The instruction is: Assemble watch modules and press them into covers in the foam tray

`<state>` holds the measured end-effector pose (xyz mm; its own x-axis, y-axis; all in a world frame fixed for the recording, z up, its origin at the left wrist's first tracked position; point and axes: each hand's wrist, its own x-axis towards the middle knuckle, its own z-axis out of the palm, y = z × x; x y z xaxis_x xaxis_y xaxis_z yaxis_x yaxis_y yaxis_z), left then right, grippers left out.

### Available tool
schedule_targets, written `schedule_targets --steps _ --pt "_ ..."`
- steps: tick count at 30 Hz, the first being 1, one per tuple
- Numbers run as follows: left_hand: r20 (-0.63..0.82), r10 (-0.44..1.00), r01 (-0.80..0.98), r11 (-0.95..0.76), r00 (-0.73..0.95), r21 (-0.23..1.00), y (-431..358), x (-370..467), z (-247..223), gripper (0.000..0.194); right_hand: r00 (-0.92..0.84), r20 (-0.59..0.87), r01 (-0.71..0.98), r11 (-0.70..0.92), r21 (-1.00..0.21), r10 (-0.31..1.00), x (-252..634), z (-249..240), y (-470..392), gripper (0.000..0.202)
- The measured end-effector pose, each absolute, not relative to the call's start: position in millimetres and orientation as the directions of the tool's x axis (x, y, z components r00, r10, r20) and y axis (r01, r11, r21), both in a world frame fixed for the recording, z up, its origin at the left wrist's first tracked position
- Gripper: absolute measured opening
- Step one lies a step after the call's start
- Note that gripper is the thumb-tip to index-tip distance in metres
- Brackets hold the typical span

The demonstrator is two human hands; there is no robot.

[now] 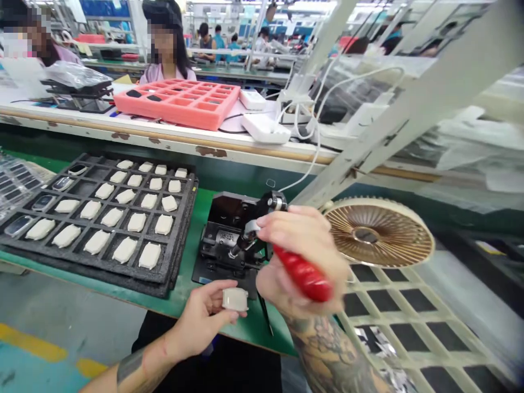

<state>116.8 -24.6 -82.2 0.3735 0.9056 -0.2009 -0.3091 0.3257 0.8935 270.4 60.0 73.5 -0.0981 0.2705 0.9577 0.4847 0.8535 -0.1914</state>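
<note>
My left hand (208, 314) is closed on a small cream-white part shaped like a watch case (236, 299), pinched between thumb and fingers in front of the fixture. My right hand (303, 256) wraps round a red handle (305, 275), which slants down toward me. By its index fingertip is a small light-grey piece (252, 226); I cannot tell whether it is held. Behind both hands a black metal fixture (223, 237) with a clamp stands on the green mat. To the left, a black foam tray (153, 275) holds several similar cream-white parts (125, 250) in its compartments.
A round fan (379, 232) stands right of the fixture. Beside my right forearm lies a pale compartment tray (379, 300) with dark pads. On the shelf ahead sit a pink foam tray (176, 101) and white power strips (266, 128). A slanted white post (393, 125) rises at right.
</note>
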Motion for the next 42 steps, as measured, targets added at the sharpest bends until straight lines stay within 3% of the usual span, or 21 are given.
schedule_targets --steps 3,6,7,9,12,14,17,19,21,26,29,32,34,37,39,42 --pt "-0.183 0.941 -0.244 0.255 0.283 0.936 -31.3 95.8 -74.8 0.046 0.177 0.925 0.451 0.807 -0.381 0.337 259.0 96.0 50.3 0.043" --pt "-0.140 0.965 -0.173 0.180 0.224 0.968 -40.5 72.3 -69.0 0.036 0.320 0.920 0.508 0.779 -0.367 0.225 265.3 76.4 31.3 0.044" --pt "-0.133 0.965 -0.141 0.167 0.227 0.976 -44.2 65.7 -68.6 0.035 0.276 0.927 0.508 0.780 -0.365 0.253 270.7 59.7 22.3 0.038" --pt "-0.099 0.965 -0.030 0.109 0.242 0.994 -52.3 55.7 -70.1 0.034 0.066 0.888 0.455 0.778 -0.432 0.455 281.4 18.5 2.0 0.033" --pt "0.032 0.960 0.191 -0.088 0.280 0.978 -62.5 49.0 -74.7 0.035 -0.263 0.590 0.532 0.624 -0.572 0.764 285.8 -38.4 -17.7 0.042" --pt "0.147 0.939 0.291 -0.241 0.312 0.926 -64.1 49.3 -76.3 0.038 -0.324 0.440 0.695 0.526 -0.490 0.837 279.1 -60.8 -13.9 0.049" --pt "0.329 0.895 0.390 -0.431 0.303 0.813 -58.1 54.6 -73.7 0.039 -0.367 0.271 0.833 0.444 -0.331 0.890 265.4 -70.8 7.5 0.041" --pt "0.418 0.870 0.465 -0.494 0.263 0.735 -51.7 59.2 -70.0 0.037 -0.358 0.222 0.851 0.414 -0.322 0.907 259.6 -70.3 16.6 0.035" --pt "0.453 0.863 0.551 -0.495 0.223 0.672 -44.3 63.7 -67.4 0.037 -0.288 0.263 0.830 0.377 -0.411 0.921 257.1 -70.7 11.9 0.038" --pt "0.411 0.860 0.775 -0.472 0.301 0.420 -12.1 83.9 -66.8 0.036 0.077 0.450 0.614 0.313 -0.724 0.890 265.6 -83.4 -42.6 0.054" --pt "0.233 0.901 0.871 -0.420 0.367 0.255 15.6 100.8 -63.8 0.031 0.173 0.451 0.586 0.276 -0.762 0.876 284.1 -88.2 -67.1 0.056" --pt "0.092 0.903 0.883 -0.429 0.419 0.192 32.7 106.5 -56.3 0.033 0.143 0.449 0.624 0.271 -0.732 0.882 302.6 -86.6 -76.2 0.054" --pt "0.067 0.874 0.838 -0.481 0.481 0.258 30.5 101.4 -50.7 0.036 0.142 0.460 0.650 0.267 -0.711 0.877 307.8 -84.6 -79.0 0.054" --pt "0.099 0.823 0.638 -0.504 0.560 0.582 6.2 90.1 -48.1 0.047 0.151 0.524 0.665 0.307 -0.681 0.838 301.1 -81.1 -82.3 0.055" --pt "0.138 0.835 0.407 -0.395 0.532 0.823 -16.2 85.2 -54.0 0.051 0.051 0.593 0.643 0.428 -0.636 0.804 290.8 -74.7 -80.2 0.057" --pt "0.097 0.946 0.140 -0.146 0.310 0.979 -39.4 81.6 -73.9 0.032 -0.202 0.657 0.560 0.636 -0.531 0.726 281.9 -48.3 -59.6 0.054"
